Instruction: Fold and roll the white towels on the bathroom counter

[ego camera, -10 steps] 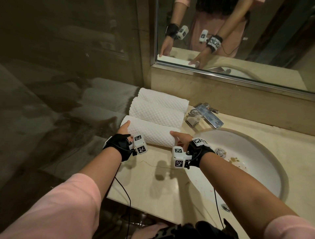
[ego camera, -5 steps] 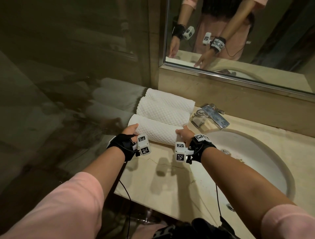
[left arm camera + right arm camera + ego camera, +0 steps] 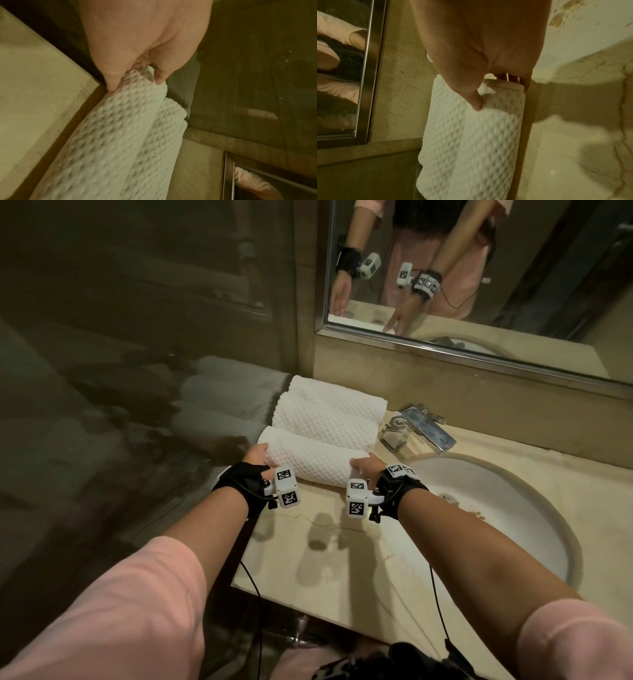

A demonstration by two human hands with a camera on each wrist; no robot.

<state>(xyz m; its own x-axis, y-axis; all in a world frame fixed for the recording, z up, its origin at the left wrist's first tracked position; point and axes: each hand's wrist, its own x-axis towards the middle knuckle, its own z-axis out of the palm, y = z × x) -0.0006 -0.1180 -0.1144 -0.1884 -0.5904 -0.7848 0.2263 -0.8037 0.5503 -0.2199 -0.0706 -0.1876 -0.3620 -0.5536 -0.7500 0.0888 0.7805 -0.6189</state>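
- Your left hand grips the left end of the front roll; in the left wrist view the thumb and fingers pinch the end of the cloth between them.
- Your right hand clasps the right end, thumb pressed on top and fingers curled round the end.
- The front roll is white, waffle-textured, and lies on the counter touching the next roll.
- Two more rolls lie behind it, side by side, the last one against the wall under the mirror.
- A glass panel stands just left of the rolls.
- The tap and basin sit to the right, near the rolls.
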